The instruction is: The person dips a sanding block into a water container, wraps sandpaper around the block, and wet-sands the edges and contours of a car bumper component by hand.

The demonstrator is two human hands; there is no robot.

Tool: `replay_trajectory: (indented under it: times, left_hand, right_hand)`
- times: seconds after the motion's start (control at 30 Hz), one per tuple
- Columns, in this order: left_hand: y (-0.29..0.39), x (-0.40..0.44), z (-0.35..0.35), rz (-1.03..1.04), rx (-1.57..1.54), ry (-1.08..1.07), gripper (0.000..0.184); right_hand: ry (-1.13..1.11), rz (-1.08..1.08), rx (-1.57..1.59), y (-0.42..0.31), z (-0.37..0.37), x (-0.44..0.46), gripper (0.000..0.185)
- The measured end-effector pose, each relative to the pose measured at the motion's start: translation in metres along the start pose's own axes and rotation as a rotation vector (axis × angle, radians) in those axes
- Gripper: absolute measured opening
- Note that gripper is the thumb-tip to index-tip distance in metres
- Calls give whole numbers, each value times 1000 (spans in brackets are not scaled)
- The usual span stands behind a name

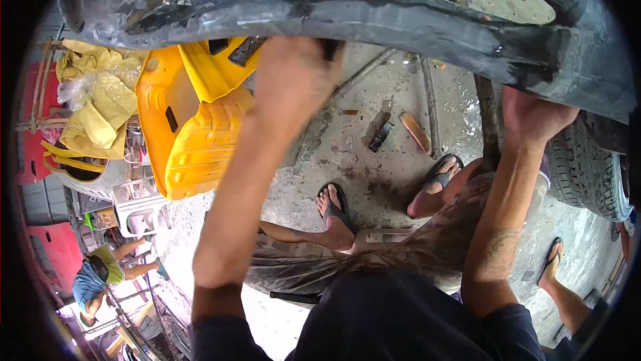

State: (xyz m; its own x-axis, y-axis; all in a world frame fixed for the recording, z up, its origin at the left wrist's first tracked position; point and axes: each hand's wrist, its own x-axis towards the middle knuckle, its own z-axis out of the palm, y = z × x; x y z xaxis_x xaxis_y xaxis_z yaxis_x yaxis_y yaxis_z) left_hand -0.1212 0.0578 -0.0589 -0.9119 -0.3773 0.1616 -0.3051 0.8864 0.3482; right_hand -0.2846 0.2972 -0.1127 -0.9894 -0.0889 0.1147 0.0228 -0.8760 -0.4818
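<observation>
Put right hand (534, 117) against the dark curved panel (374, 12) directly above, with left hand (294, 74) blurred just beneath; could not tell either grip. Risked, perhaps, a shifting panel or scraped knuckles from loose right-hand support or hasty left-hand movement.

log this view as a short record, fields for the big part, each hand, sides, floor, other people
main part: black-grey curved piece across the top
left hand: blurred hand at its lower edge; grip unclear
right hand: hand at its lower edge, toward the right end; fingers hidden
left side: yellow panels
right side: tyre
floor: grey, scraps scattered
other people: person at lower left; leg at right
</observation>
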Motion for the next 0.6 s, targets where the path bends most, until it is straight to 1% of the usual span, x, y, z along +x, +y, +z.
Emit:
replay_trajectory:
  times: [0.07,0.1,0.13,0.17,0.2,0.23,0.27,0.33,0.4,0.47,0.5,0.53,0.57,0.6]
  left_hand:
    - [28,-2,24,196,255,195,38]
    - [57,-2,29,377,263,352,39]
    - [46,-4,27,372,274,352,39]
    - [24,-9,25,307,344,293,39]
    - [3,-10,18,245,415,234,39]
    - [-21,-2,-2,152,104,189,36]
    - [-28,0,-6,143,126,183,36]
    - [-39,-2,-15,130,142,245,30]
    - [3,-1,-8,115,532,-60,24]
    - [-32,-2,3,266,335,224,25]
    - [-63,5,-4,238,331,219,25]
    - [-93,9,-20,215,323,214,26]
    - [-98,11,-37,30,109,247,26]
    - [-90,9,-29,34,103,243,26]
  right_hand:
    - [-153,-5,26,5,-15,9,61]
    - [-155,-5,32,5,0,5,61]
    - [-30,-39,-44,3,16,-1,64]
    - [97,-61,-121,2,29,-6,68]
    - [99,-44,-110,2,31,-8,68]
    - [130,-57,-136,1,31,-7,68]
    - [163,-67,-160,2,32,-7,69]
    - [151,-54,-123,2,34,-8,69]
    - [122,-69,-166,0,26,-4,67]
    - [-694,347,372,-18,-19,26,64]
    - [-585,55,90,1,-10,48,69]
    - [-582,59,87,2,11,51,69]
    - [-121,15,63,3,42,46,67]
    - [335,-45,39,2,60,44,65]
